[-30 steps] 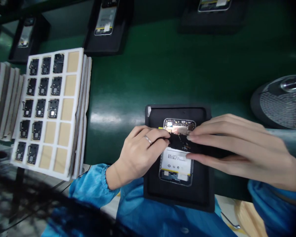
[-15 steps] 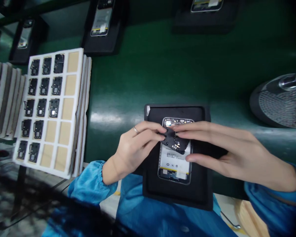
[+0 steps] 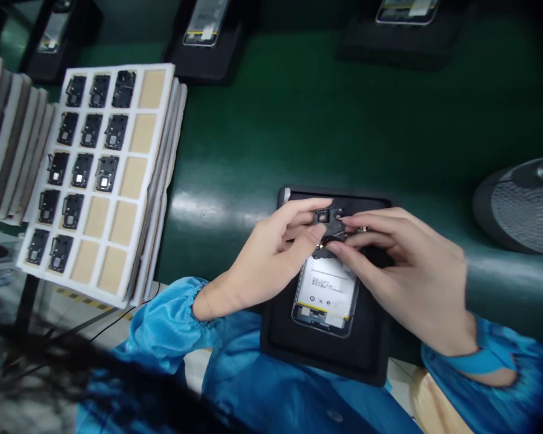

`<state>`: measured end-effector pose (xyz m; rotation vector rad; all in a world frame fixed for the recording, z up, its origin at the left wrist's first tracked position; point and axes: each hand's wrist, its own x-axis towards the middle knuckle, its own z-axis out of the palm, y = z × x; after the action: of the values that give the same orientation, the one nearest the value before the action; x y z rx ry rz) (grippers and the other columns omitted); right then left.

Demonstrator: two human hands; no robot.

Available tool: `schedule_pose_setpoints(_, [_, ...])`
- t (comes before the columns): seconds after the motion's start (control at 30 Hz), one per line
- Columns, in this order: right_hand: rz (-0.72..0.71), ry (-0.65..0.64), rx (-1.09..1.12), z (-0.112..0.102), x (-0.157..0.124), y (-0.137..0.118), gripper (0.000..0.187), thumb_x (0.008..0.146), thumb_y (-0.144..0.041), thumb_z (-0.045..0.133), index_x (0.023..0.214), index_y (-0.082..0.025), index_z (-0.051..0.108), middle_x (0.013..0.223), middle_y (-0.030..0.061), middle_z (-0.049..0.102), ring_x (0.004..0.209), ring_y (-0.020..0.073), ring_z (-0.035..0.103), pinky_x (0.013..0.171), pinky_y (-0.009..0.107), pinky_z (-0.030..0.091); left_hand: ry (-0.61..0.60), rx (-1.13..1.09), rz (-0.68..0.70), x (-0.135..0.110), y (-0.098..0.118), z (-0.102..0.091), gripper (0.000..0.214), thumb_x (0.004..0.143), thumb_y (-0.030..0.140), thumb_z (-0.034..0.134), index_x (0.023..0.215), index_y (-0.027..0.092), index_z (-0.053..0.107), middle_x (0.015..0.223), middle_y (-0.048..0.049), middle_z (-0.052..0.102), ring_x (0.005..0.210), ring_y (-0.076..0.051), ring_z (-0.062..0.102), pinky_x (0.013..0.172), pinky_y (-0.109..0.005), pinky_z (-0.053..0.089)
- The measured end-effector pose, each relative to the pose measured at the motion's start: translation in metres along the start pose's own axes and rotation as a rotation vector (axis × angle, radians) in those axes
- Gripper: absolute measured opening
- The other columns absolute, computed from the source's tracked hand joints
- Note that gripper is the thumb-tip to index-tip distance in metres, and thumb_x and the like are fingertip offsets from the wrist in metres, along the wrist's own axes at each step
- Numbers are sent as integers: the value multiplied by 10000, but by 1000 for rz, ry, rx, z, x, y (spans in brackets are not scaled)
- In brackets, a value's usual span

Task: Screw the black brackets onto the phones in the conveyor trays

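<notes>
Between my two hands is a small black phone cover plate [image 3: 331,224] with a square camera opening. My left hand [image 3: 278,253] pinches its left side between thumb and fingers. On its right side, the thumb and fingers of my right hand [image 3: 402,265] are closed on it. Just below the plate lies an open phone [image 3: 326,289], its white battery and lower end showing; its upper end is hidden by my hands and the plate. The phone rests in a black tray [image 3: 276,343] at the table's front edge.
On the left, a white foam tray [image 3: 138,175] holds several similar black plates in rows, stacked on more trays. More foam trays [image 3: 9,132] stand farther left. Black holders with open phones [image 3: 206,24] line the back. A grey mesh-patterned container [image 3: 516,205] stands at right.
The black plate has been turned and moved up toward the phone's upper end. Both hands have changed their grip, with the right fingers now curled closer around it. The view has shifted slightly.
</notes>
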<state>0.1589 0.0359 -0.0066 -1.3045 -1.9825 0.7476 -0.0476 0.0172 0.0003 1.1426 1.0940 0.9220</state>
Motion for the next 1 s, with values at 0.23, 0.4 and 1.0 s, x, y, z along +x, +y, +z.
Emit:
schedule_pose_setpoints(0.23, [-346,-82,-181,-10,2,3,279,888,-193,630,1161,-231,583,1192,15,664,1093,116,653,977,307,545,-94,104,39,4,-4,-6,507,1110,183,619,1616,147,629,1468,-168,813,1407,-313,789,1190,-466,678])
schedule_pose_setpoints(0.4, [-352,-200,-186,-8,2,12,235,929,-249,576,1164,-260,574,1171,-2,673,1052,143,647,918,345,530,-127,107,15,4,-2,-8,521,1120,147,584,1639,146,619,1510,-147,801,1330,-276,826,1142,-418,702])
schedule_pose_setpoints(1.0, [-299,-220,-162,-15,12,6,201,943,-231,576,1144,-237,559,1122,12,695,1067,124,650,949,330,487,-111,64,-6,6,-4,-8,496,1133,109,595,1617,208,640,1515,-88,798,1295,-290,845,1050,-407,752])
